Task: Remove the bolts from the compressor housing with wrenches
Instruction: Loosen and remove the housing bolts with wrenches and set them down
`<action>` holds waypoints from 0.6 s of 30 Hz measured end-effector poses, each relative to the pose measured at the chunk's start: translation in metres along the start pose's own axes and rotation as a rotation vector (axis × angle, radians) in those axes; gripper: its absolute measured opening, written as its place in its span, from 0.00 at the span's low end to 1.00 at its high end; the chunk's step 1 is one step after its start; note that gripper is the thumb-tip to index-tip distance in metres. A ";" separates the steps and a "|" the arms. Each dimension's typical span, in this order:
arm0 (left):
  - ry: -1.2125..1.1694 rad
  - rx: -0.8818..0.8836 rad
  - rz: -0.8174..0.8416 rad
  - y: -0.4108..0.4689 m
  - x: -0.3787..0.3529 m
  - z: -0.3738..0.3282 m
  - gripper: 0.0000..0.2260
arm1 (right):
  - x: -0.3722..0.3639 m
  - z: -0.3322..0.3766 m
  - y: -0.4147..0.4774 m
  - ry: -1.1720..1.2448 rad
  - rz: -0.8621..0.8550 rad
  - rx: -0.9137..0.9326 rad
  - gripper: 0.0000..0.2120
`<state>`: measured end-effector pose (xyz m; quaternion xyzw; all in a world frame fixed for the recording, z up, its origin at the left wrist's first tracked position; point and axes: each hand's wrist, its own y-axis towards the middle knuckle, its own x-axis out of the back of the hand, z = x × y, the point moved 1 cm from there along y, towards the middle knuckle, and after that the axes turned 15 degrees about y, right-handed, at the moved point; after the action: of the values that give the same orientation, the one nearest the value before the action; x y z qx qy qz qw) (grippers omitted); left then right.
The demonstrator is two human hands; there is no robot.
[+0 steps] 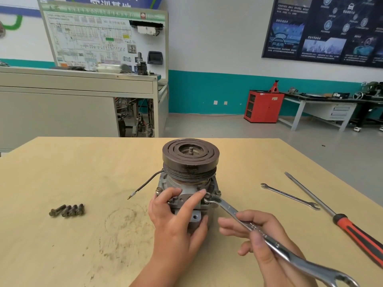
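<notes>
The grey metal compressor housing (182, 184) is standing mid-surface (83, 172). We are curling our left hand (176, 222) fingers around it, while our right hand (263, 243) fingers are gripping a silver wrench (228, 210) on its right-side bolt (207, 196). Four dark bolts (67, 210) are lying to its left, and others are seemingly remaining.

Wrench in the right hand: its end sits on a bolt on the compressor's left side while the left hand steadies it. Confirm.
Wrong side: the head view shows the wrench seated on a bolt on the right side of the compressor. Rest holds.
</notes>
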<state>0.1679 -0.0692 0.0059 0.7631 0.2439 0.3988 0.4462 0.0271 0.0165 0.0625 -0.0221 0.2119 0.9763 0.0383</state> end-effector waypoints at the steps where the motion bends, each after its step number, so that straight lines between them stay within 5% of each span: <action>1: 0.002 -0.002 0.006 -0.001 0.000 0.000 0.18 | 0.003 0.001 0.001 0.001 0.006 -0.012 0.40; 6: -0.008 -0.006 0.022 -0.001 0.000 0.001 0.15 | 0.022 0.000 0.015 0.267 -0.018 -0.085 0.39; 10: -0.045 -0.006 0.013 0.000 0.000 -0.001 0.14 | 0.029 -0.026 0.057 0.509 -0.246 -0.172 0.12; 12: -0.037 -0.017 0.013 0.000 0.001 -0.002 0.14 | 0.023 -0.038 0.087 0.423 -0.312 -0.219 0.09; 18: -0.055 -0.028 0.015 0.001 0.003 -0.001 0.24 | 0.016 -0.044 0.133 0.483 -0.067 -0.418 0.14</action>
<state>0.1691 -0.0670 0.0085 0.7692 0.2204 0.3844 0.4604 0.0012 -0.1215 0.0760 -0.2677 0.0088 0.9634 0.0135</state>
